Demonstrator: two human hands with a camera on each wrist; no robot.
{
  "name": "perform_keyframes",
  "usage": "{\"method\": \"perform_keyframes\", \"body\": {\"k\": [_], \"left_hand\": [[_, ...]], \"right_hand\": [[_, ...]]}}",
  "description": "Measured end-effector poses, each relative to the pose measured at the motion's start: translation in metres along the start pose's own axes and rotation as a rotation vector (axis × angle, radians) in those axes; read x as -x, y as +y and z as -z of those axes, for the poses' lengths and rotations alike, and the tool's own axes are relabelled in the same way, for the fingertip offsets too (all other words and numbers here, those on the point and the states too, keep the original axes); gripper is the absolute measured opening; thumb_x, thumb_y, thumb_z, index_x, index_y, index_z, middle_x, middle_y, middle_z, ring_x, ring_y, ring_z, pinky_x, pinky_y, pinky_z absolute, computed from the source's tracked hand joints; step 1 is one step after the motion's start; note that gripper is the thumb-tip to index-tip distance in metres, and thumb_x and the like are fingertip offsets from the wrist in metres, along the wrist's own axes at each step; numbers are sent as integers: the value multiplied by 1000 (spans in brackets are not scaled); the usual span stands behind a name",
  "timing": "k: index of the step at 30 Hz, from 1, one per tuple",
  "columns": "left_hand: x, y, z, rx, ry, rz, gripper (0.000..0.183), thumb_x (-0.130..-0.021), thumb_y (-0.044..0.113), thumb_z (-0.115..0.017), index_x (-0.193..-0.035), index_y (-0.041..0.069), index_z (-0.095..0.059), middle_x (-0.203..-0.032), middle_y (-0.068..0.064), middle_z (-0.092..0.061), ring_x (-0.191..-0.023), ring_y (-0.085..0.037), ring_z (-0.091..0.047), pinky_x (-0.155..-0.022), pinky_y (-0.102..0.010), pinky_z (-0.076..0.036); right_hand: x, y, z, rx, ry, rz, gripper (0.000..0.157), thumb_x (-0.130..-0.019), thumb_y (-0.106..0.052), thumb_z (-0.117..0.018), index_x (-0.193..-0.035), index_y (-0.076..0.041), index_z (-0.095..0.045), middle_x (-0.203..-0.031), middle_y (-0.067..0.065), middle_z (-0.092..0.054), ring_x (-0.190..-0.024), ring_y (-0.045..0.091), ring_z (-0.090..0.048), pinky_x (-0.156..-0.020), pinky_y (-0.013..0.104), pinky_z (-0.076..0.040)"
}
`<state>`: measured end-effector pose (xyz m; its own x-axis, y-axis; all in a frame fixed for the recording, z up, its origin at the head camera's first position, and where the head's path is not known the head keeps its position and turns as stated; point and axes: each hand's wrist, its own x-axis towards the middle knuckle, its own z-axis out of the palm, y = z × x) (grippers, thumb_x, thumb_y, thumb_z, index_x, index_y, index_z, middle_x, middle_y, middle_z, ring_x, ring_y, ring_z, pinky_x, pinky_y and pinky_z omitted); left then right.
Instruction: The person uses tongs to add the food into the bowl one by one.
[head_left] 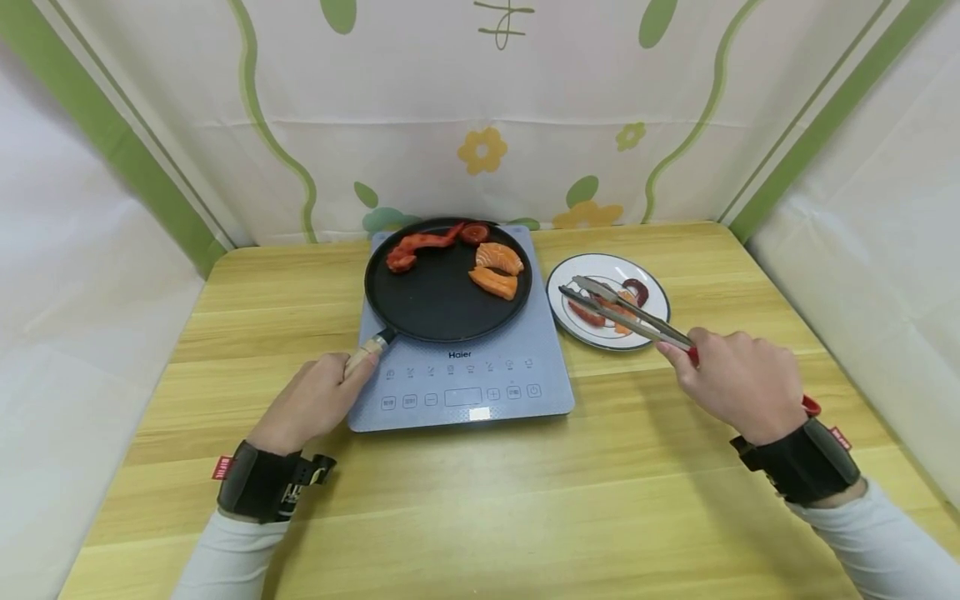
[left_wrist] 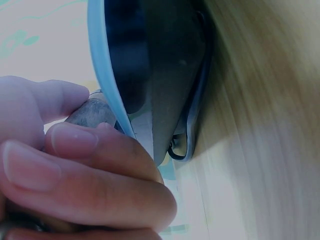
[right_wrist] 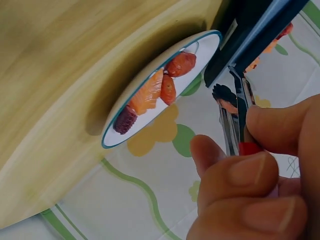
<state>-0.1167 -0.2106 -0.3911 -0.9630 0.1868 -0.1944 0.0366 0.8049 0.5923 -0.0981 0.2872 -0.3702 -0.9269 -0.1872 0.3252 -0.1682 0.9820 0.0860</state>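
My left hand grips the wooden handle of a flat black frying pan, with fingers curled round it in the left wrist view. In the pan lie a red chicken wing, a round red slice and two orange salmon pieces. My right hand holds metal tongs, their arms apart above a white plate. On the plate are salmon, red pieces and a dark purple piece. Nothing shows clearly between the tong tips.
Beneath the pan sits a grey induction cooker with touch controls along its front. Everything stands on a wooden table. A patterned cloth hangs behind, and pale cloth walls close both sides.
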Motion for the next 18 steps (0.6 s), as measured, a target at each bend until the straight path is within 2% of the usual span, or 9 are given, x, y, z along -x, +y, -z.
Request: {"method": "perform_keyframes", "body": {"k": [18], "left_hand": [[-1, -1, 0, -13, -9, 5, 63, -95, 68, -26, -80, 9, -44, -68, -6, -42, -53, -21, -41, -48, -31, -32]], "right_hand": [[7, 2, -9, 36, 47, 19, 52, -90, -56, -54, -60, -18, -35, -45, -4, -24, -35, 17, -26, -34, 35, -18]]}}
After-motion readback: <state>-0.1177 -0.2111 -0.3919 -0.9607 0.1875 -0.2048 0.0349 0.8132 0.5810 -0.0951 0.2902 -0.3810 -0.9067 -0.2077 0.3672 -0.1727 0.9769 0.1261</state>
